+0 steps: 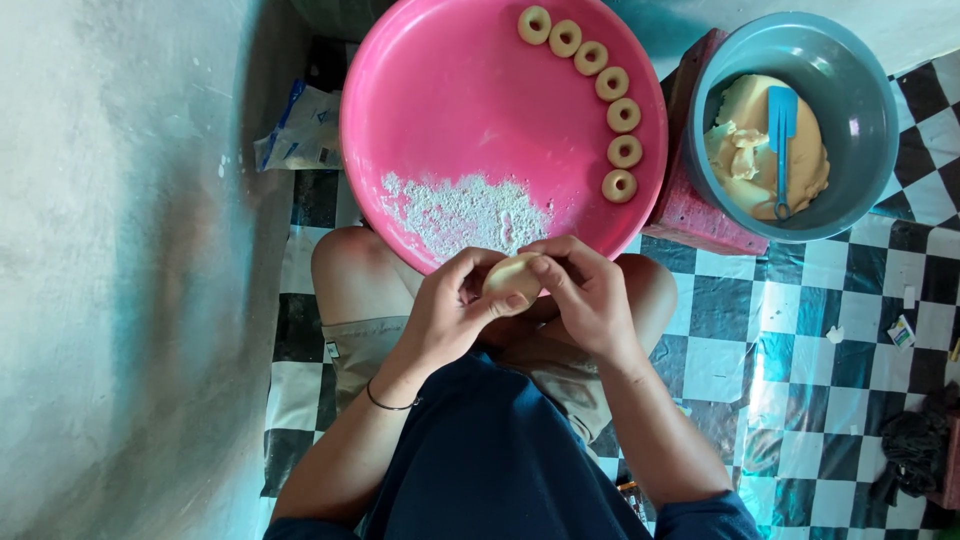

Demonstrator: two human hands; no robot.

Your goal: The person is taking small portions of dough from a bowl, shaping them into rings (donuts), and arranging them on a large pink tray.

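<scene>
A small round piece of pale dough (pixel 510 277) is pinched between both hands just below the rim of a large pink tray (pixel 450 90). My left hand (pixel 450 310) cups it from the left, and my right hand (pixel 585 295) presses its thumb and fingers on it from the right. Several ring-shaped dough pieces (pixel 612 83) lie in a curved row along the tray's right side. A patch of white flour or crumbs (pixel 460 210) covers the tray's near part.
A grey bowl (pixel 860 70) at the upper right holds a mass of dough (pixel 760 150) and a blue spatula (pixel 781 130), resting on a red block (pixel 690 215). A plastic bag (pixel 300 130) lies by the wall on the left. The floor is black-and-white checkered.
</scene>
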